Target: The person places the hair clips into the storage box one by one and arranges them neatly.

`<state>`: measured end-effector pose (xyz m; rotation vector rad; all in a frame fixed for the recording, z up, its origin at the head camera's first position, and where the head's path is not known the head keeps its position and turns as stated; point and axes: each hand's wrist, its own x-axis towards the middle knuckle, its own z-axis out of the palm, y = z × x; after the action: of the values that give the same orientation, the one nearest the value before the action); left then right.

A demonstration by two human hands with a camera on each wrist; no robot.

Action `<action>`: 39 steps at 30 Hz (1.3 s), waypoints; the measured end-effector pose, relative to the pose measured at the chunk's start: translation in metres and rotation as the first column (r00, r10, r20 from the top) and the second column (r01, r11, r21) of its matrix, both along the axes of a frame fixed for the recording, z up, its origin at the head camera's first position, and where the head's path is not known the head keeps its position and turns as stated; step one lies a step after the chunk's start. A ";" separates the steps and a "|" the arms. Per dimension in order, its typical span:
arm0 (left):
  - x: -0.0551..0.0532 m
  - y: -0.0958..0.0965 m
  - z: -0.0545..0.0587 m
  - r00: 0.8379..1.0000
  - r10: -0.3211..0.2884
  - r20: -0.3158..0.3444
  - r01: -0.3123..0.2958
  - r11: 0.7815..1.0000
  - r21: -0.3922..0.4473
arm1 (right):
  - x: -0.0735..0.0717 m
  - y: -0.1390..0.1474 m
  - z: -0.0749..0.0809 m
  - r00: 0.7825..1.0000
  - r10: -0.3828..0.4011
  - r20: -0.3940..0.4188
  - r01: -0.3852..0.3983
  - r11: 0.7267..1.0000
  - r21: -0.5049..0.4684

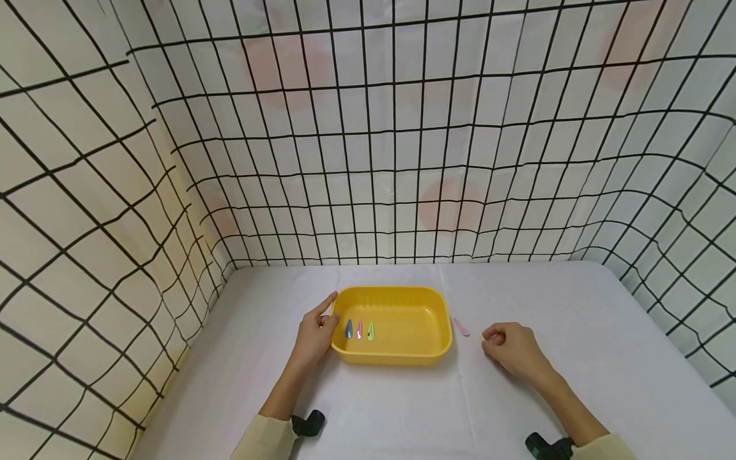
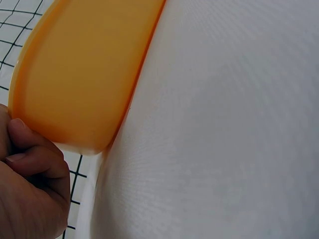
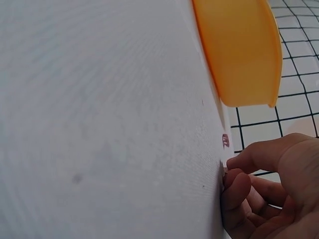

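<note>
My left hand (image 1: pixel 313 335) grips the left rim of a yellow plastic tray (image 1: pixel 391 358), its thumb on the edge and other fingers curled at the side. Inside, toward the left, lie three snap hair clips in a row: a blue clip (image 1: pixel 349 328), a pink clip (image 1: pixel 359 329) and a green clip (image 1: pixel 370 331). On the cloth just right of the tray is another pink hair clip (image 1: pixel 461 327). My right hand (image 1: pixel 515 350) is close to it, low over the table, pinching a small pale thing (image 3: pixel 225 170) mostly hidden by thumb and fingertips.
A white cloth covers the table (image 1: pixel 397 409). Behind and on both sides rise white walls with a black grid net (image 1: pixel 379 134). Each wrist wears a dark camera, one at the left cuff (image 1: pixel 308 423) and one at the right cuff (image 1: pixel 549 447).
</note>
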<state>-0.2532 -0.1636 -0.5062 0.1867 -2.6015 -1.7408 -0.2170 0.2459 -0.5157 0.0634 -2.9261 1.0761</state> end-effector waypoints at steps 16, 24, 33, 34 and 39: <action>-0.001 -0.002 0.000 1.000 -0.015 -0.005 0.015 1.000 0.005 | -0.006 0.005 0.001 0.989 -0.029 0.143 0.060 0.975 -0.213; 0.000 -0.003 0.001 1.000 -0.020 0.002 0.020 1.000 0.001 | -0.010 0.004 0.011 0.987 -0.013 0.159 0.061 0.952 -0.301; -0.001 -0.003 -0.001 1.000 -0.019 0.001 0.019 1.000 0.006 | -0.013 -0.003 0.025 0.988 0.013 0.156 0.042 0.937 -0.348; 0.000 -0.003 0.000 1.000 -0.020 0.002 0.020 1.000 0.009 | -0.014 -0.003 0.027 0.989 0.018 0.148 0.035 0.936 -0.351; 0.000 -0.002 0.000 1.000 -0.024 0.000 0.024 1.000 0.014 | -0.019 -0.010 0.038 0.991 0.038 0.126 0.013 0.927 -0.375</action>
<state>-0.2531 -0.1656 -0.5066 0.1561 -2.6025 -1.7671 -0.2357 0.2363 -0.4776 0.0032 -2.7678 1.6818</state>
